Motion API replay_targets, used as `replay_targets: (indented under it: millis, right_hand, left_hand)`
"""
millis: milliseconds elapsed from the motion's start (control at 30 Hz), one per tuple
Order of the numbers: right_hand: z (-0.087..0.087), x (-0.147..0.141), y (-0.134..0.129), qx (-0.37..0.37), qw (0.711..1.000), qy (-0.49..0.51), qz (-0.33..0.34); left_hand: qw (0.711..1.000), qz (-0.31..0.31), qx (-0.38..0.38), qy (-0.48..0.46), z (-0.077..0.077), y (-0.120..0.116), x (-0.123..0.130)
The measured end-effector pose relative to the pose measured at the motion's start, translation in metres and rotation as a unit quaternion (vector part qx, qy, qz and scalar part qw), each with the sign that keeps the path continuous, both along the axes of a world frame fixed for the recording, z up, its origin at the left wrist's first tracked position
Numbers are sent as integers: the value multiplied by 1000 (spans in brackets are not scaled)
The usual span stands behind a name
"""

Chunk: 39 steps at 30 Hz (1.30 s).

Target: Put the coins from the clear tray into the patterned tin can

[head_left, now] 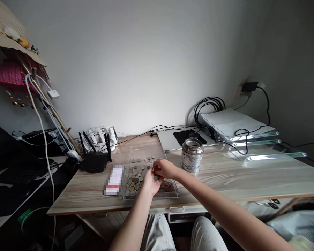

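My left hand (152, 182) is cupped palm up over a clear plastic tray, its fingers curled around coins (156, 177). Just above that palm, my right hand (166, 168) bends down with thumb and fingers pinched together; whatever lies between its fingertips is too small to make out. The clear tray (127, 197) rests near the desk's front edge. Many silver and brass coins (136, 180) lie spread across its left part. A few more coins (149, 159) sit toward the back, and darker, copper-toned coins (166, 187) are at the right, partly behind my hands.
A lidded metal tin (192, 156) stands right of the tray. Left of it are a paper slip (114, 179) and a black router (94, 161). Behind are a mouse pad (184, 137) and cables; stacked clear panels (240, 127) stand at the right.
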State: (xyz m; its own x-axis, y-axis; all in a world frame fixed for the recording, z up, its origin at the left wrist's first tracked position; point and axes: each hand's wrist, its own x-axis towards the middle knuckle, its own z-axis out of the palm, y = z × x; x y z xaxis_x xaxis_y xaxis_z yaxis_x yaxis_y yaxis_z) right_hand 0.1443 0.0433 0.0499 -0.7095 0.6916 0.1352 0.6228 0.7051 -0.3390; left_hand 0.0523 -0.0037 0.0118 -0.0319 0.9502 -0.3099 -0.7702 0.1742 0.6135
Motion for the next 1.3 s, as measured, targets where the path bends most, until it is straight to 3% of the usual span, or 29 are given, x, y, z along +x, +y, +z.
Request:
replay_targets:
  millis: [100, 167, 300, 400, 533, 633, 733, 867, 1033, 1167, 1300]
  right_hand:
    - [11, -1, 0, -8, 999, 38, -10]
    - [29, 11, 4, 6, 995, 97, -31]
    - [70, 65, 29, 94, 970, 192, -114]
    - [86, 111, 49, 124, 962, 111, -218]
    - [87, 144, 61, 115, 965, 48, -229]
    - [83, 138, 51, 144, 962, 54, -224]
    - [73, 107, 23, 184, 961, 89, -188]
    - [41, 51, -18, 114, 991, -1, -70]
    - [11, 18, -29, 99, 990, -69, -71]
    - [27, 37, -13, 91, 994, 4, -65]
    - [68, 93, 20, 186, 959, 139, -159]
  left_hand:
    - [1000, 26, 0, -7, 0, -1, -1]
    - [1000, 4, 5, -16, 0, -3, -2]
    - [999, -36, 26, -22, -3, -5, -3]
    - [999, -16, 34, -18, -6, -4, -2]
    - [999, -27, 37, 4, -7, -4, 0]
    - [998, -35, 50, 28, -6, -6, 0]
    - [997, -48, 56, 37, -3, -8, 1]
    - [999, -26, 32, 2, -2, -6, 2]
    - [999, 7, -25, -21, -3, -1, 1]
    - [999, -27, 4, -34, -1, -5, -2]
    - [996, -66, 40, -45, 3, -10, -4]
